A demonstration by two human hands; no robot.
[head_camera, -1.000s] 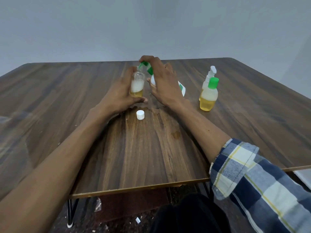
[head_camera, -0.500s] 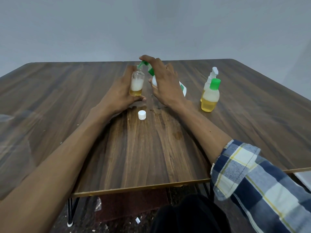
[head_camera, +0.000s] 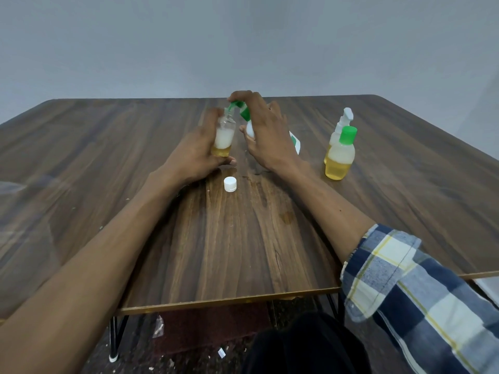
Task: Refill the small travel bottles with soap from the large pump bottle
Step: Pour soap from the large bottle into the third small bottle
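My left hand grips a small clear travel bottle upright, its mouth uncapped, with yellow soap at the bottom and white foam above. The green spout of the large pump bottle sits over that mouth. My right hand wraps the pump bottle, which it mostly hides, with fingers on top of the pump head. A white cap lies on the table just in front of my left hand.
At the right stand a green-capped small bottle part full of yellow soap and, behind it, a white-nozzle spray bottle. Wet smears mark the wooden table near the cap. The table's front edge is close to my body.
Both hands and the bottles stay in place. The view has shifted slightly.
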